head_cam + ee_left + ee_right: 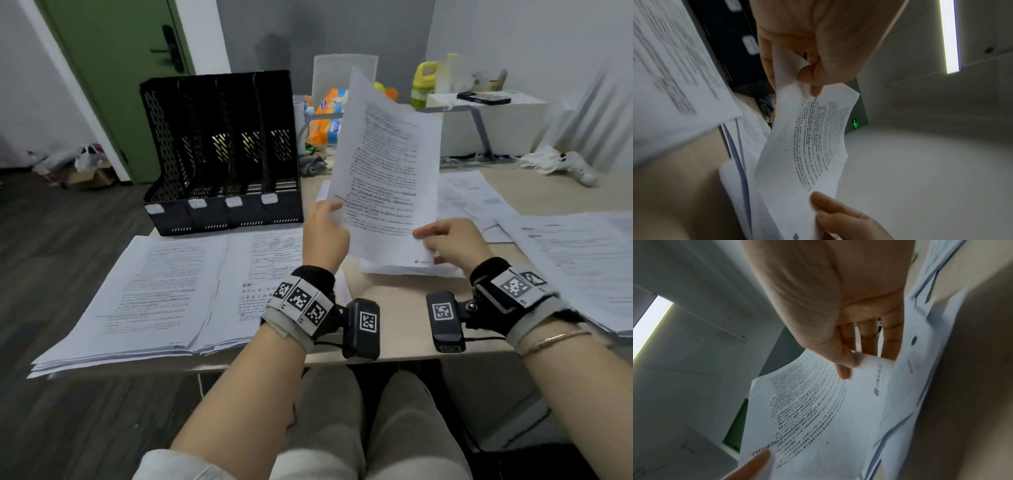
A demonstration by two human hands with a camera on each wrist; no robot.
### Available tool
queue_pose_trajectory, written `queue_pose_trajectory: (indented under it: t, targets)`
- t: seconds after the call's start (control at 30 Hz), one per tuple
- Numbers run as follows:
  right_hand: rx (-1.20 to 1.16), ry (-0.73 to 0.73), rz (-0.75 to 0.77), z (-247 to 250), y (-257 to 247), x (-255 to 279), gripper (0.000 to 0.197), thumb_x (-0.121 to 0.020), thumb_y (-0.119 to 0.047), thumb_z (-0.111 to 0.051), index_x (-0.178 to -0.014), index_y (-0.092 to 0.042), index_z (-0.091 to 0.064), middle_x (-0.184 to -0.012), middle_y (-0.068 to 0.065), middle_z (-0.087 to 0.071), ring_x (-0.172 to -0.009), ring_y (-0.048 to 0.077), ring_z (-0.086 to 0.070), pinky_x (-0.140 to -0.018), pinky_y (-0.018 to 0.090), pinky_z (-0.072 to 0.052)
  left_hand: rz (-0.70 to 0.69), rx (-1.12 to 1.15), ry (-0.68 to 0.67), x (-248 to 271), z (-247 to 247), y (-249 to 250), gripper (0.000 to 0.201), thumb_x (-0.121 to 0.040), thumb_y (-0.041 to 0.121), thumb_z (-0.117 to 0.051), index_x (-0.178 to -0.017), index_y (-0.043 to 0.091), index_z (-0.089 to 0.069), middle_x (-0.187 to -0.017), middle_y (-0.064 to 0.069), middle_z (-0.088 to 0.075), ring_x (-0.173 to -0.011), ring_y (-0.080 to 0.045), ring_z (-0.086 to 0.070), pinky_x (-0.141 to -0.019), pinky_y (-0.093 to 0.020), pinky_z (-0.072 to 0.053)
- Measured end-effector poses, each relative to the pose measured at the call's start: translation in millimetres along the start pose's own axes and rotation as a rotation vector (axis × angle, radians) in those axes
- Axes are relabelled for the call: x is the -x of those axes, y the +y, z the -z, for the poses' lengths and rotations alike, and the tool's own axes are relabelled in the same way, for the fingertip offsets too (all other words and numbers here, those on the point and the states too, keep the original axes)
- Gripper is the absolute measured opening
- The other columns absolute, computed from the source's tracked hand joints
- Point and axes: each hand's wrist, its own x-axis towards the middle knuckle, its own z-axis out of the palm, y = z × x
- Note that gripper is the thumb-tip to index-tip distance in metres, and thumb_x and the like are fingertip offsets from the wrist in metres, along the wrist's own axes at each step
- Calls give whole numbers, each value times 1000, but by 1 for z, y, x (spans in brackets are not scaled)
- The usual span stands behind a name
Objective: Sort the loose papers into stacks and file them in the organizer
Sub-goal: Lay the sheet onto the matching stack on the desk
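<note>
Here, left hand (325, 228) and right hand (445, 241) pinch a raised sheet (387, 161); its limp top could buckle short of the far-left organizer (222, 150).

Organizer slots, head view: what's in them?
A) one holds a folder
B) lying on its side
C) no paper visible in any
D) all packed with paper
C: the organizer stands upright with its slots showing no paper, while both hands hold a sheet.
</note>
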Motion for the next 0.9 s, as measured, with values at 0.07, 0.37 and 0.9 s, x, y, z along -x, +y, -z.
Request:
queue_pose_trajectory:
  t: [0.07, 0.37, 0.9]
  targets:
    - [-19, -27, 33, -12, -9, -1, 33, -82, 13, -47, -93, -8, -71, -97, 11, -66, -74, 12, -60, -66, 27, -55, 1, -13, 65, -5, 17, -9, 52, -80, -16, -37, -125, 4, -55, -130, -7, -49, -125, -16, -44, -93, -7, -25]
    - [-88, -217, 145, -87, -60, 9, 33, -82, 14, -47, -88, -10, -69, -95, 10, -67, -80, 19, -63, -64, 26, -55, 72, -18, 277, -6, 104, -50, 52, -79, -17, -35, -121, 8, -53, -130, -5, -48, -124, -14, -42, -95, -9, -26]
    - [20, -602, 240, -195, -128, 54, 48, -84, 5, -60, -130, -5, -48, -87, 5, -52, -62, 15, -60, -47, 20, -53, 298, -157, 365, 15, 252, -123, 39, -83, -1, -47, -100, 27, -68, -121, 3, -62, -103, -15, -60, -79, -29, -52]
